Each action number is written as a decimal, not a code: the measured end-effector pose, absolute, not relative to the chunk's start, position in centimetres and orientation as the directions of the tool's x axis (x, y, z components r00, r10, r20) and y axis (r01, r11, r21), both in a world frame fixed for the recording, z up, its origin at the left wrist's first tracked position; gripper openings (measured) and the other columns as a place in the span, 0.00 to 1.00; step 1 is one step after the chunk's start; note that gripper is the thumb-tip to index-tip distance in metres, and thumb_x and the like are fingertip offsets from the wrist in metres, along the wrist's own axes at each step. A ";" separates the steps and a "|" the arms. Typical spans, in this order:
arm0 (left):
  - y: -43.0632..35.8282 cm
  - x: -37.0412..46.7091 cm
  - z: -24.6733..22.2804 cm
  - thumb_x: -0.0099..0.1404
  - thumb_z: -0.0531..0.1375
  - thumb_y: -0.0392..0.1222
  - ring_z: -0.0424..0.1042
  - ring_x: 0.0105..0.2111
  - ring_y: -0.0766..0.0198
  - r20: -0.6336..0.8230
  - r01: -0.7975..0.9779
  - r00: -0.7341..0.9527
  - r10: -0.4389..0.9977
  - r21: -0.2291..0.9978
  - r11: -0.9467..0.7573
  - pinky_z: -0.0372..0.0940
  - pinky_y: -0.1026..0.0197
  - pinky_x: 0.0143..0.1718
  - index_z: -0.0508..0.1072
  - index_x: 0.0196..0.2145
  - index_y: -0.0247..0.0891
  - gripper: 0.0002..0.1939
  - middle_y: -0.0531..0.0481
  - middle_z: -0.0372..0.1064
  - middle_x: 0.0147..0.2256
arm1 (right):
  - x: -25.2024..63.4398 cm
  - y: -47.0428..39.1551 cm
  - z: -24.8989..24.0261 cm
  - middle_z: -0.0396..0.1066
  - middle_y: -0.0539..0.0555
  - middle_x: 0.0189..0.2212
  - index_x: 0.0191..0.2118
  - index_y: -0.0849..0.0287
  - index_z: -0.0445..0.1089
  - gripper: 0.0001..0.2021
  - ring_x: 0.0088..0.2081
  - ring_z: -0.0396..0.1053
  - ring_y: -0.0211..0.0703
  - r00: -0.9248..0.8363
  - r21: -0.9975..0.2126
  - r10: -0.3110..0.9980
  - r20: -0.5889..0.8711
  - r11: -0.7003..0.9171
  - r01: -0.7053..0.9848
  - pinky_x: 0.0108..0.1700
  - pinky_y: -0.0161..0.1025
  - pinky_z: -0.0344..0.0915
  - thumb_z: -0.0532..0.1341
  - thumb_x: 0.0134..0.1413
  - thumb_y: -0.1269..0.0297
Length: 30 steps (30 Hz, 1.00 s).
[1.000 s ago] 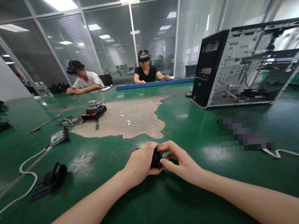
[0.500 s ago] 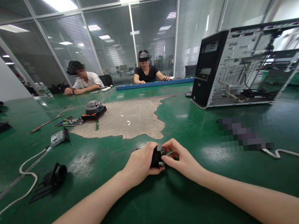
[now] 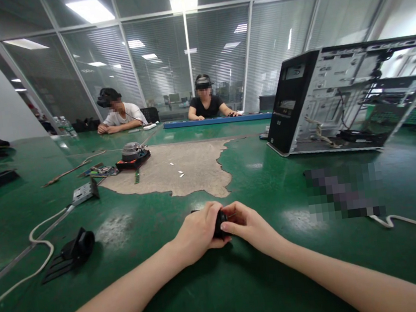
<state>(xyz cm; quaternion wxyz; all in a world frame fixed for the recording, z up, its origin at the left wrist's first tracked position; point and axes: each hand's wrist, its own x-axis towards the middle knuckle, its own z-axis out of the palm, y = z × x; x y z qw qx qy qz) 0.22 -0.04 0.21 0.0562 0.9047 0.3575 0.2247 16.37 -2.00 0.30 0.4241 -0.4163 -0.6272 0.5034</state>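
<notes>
A small black part [image 3: 219, 224] is held just above the green table, near the middle of the view. My left hand [image 3: 200, 229] wraps round it from the left, with the thumb on top and fingers underneath. From the right, my right hand [image 3: 242, 220] has its curled fingers and thumb at the part's right face. The fingertips hide what, if anything, they pinch. Much of the black part is covered by my hands.
A torn brown sheet [image 3: 194, 165] lies beyond my hands. An open computer case [image 3: 294, 103] stands at the right, and a black bracket piece [image 3: 77, 246] at the left. Two people sit across the green table [image 3: 142, 303].
My right fingers have come closer to the black part, and the gap between them has narrowed. The camera view has tilted up slightly.
</notes>
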 end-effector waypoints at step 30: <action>0.2 0.2 0.9 0.45 0.64 0.47 0.61 0.47 0.54 0.393 0.550 0.581 0.713 0.456 -0.700 0.60 0.51 0.45 0.48 0.52 0.41 0.40 0.43 0.55 0.49 | 16.8 -1.9 0.4 0.65 0.51 0.32 0.33 0.59 0.58 0.14 0.35 0.66 0.39 -0.197 -0.991 0.975 0.104 0.118 0.058 0.39 0.40 0.63 0.62 0.41 0.60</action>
